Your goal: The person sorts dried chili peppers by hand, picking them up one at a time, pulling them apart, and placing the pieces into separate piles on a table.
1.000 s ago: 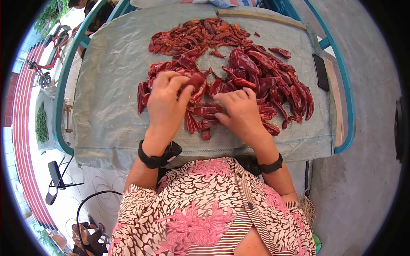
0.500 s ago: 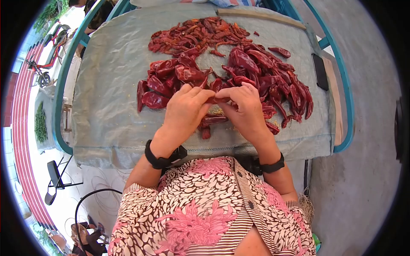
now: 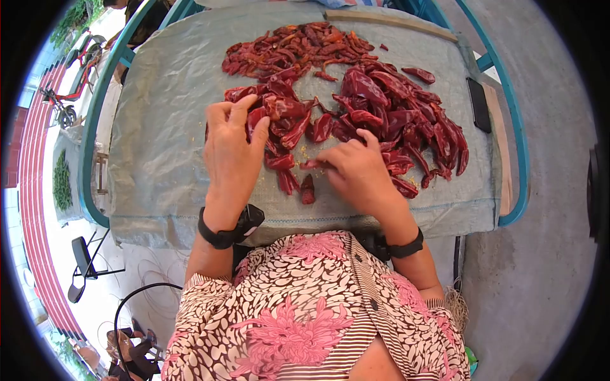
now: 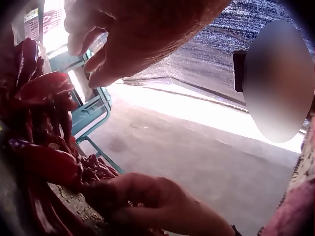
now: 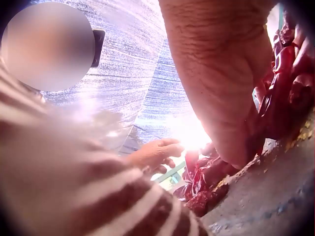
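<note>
Left hand (image 3: 234, 155), left of centre, open by peppers (image 3: 286, 109); right hand (image 3: 361, 174), centre, pinches pepper bit (image 3: 309, 164); hands apart.

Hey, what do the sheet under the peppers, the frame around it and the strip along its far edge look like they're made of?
Sheet: probably woven plastic, with a faint sheen, stiff-looking creases and a stitched line.
Frame: likely metal, smooth bent tubing with teal paint or coating.
Strip: seems to be bare wood, matte and pale brown.
</note>
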`<action>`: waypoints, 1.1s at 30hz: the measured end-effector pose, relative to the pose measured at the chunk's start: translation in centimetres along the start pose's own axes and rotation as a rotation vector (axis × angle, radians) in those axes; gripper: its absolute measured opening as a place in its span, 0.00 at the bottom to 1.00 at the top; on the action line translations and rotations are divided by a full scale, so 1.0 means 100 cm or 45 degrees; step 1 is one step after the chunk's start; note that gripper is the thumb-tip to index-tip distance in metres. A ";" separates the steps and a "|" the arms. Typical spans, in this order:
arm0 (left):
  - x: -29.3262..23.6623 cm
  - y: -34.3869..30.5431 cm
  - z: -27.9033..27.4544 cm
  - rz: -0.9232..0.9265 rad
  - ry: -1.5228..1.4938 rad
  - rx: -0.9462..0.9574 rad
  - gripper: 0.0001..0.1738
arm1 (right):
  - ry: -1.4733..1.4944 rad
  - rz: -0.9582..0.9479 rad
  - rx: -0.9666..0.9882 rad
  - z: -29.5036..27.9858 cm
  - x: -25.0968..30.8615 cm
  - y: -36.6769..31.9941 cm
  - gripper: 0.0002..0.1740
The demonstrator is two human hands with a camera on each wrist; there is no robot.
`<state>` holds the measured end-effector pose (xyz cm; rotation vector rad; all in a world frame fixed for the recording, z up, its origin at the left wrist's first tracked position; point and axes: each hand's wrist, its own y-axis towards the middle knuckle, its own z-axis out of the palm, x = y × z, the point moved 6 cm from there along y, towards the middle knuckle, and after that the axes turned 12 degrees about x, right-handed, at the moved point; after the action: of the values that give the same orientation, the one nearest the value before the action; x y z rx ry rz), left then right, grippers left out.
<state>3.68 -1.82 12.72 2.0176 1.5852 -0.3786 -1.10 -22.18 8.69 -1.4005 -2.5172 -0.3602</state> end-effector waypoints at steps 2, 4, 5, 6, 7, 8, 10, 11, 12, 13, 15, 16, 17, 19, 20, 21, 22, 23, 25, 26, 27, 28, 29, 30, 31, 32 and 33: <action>-0.011 -0.001 0.003 0.107 -0.145 0.160 0.20 | 0.107 0.058 -0.135 -0.015 -0.005 0.001 0.16; -0.026 -0.006 0.017 0.208 -0.456 0.410 0.20 | 0.217 0.078 -0.185 -0.025 -0.007 0.001 0.14; -0.033 -0.008 0.023 0.259 -0.612 0.535 0.19 | 0.272 0.088 -0.211 -0.030 -0.007 0.001 0.14; -0.035 -0.009 0.028 0.313 -0.588 0.520 0.18 | 0.320 0.078 -0.205 -0.035 -0.006 0.001 0.14; -0.033 -0.010 0.037 0.366 -0.564 0.505 0.17 | 0.369 0.068 -0.199 -0.038 -0.004 0.000 0.14; -0.034 -0.010 0.041 0.418 -0.541 0.489 0.16 | 0.418 0.058 -0.191 -0.040 -0.004 -0.001 0.14; -0.029 -0.007 0.037 0.310 -0.510 0.428 0.14 | 0.404 0.165 -0.305 -0.046 -0.016 -0.011 0.15; -0.026 -0.005 0.033 0.256 -0.493 0.395 0.13 | 0.396 0.216 -0.361 -0.050 -0.023 -0.017 0.15; -0.022 -0.004 0.027 0.246 -0.420 0.337 0.12 | 0.399 0.283 -0.355 -0.053 -0.032 -0.025 0.16; -0.014 -0.003 0.023 0.201 -0.363 0.317 0.13 | 0.399 0.304 -0.329 -0.056 -0.037 -0.031 0.17; -0.002 -0.001 0.018 0.115 -0.252 0.283 0.13 | 0.398 0.353 -0.277 -0.062 -0.046 -0.044 0.17; 0.003 -0.001 0.016 0.026 -0.273 0.248 0.16 | 0.369 0.355 -0.206 -0.060 -0.049 -0.049 0.20; 0.001 -0.001 0.014 0.004 -0.229 0.226 0.16 | 0.326 0.352 -0.142 -0.059 -0.047 -0.052 0.20; -0.007 -0.001 0.005 -0.044 -0.140 0.175 0.17 | 0.239 0.341 -0.012 -0.060 -0.041 -0.056 0.21; -0.012 -0.002 0.008 0.016 -0.201 0.193 0.18 | 0.179 0.338 -0.031 -0.059 -0.038 -0.057 0.22; -0.018 -0.004 0.013 0.077 -0.261 0.211 0.19 | 0.120 0.335 -0.050 -0.056 -0.035 -0.056 0.22; -0.024 -0.007 0.018 0.140 -0.320 0.230 0.21 | 0.061 0.334 -0.072 -0.053 -0.032 -0.056 0.23; -0.031 -0.010 0.027 0.191 -0.350 0.328 0.22 | 0.047 0.360 -0.078 -0.048 -0.034 -0.057 0.23; -0.046 -0.019 0.045 0.289 -0.409 0.522 0.25 | 0.018 0.408 -0.089 -0.041 -0.040 -0.057 0.24; -0.050 -0.020 0.051 0.319 -0.435 0.581 0.26 | -0.002 0.406 -0.131 -0.041 -0.041 -0.057 0.24; -0.054 -0.023 0.057 0.349 -0.461 0.642 0.27 | -0.023 0.405 -0.171 -0.042 -0.042 -0.057 0.24; -0.058 -0.024 0.061 0.379 -0.489 0.702 0.29 | -0.045 0.404 -0.211 -0.044 -0.043 -0.057 0.24; -0.062 -0.024 0.062 0.397 -0.521 0.677 0.29 | -0.032 0.377 -0.228 -0.046 -0.042 -0.057 0.23; -0.065 -0.024 0.063 0.416 -0.553 0.653 0.29 | -0.018 0.353 -0.246 -0.051 -0.040 -0.057 0.23; -0.067 -0.023 0.063 0.435 -0.586 0.633 0.30 | -0.003 0.332 -0.263 -0.054 -0.037 -0.057 0.22; -0.069 -0.024 0.064 0.474 -0.598 0.631 0.29 | 0.073 0.301 -0.233 -0.056 -0.034 -0.056 0.22; -0.069 -0.023 0.065 0.515 -0.609 0.627 0.29 | 0.148 0.268 -0.205 -0.057 -0.030 -0.055 0.21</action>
<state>0.32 -10.73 10.53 2.3007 0.8184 -1.0758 -3.78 -29.25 12.51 -1.6355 -2.2647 -0.5950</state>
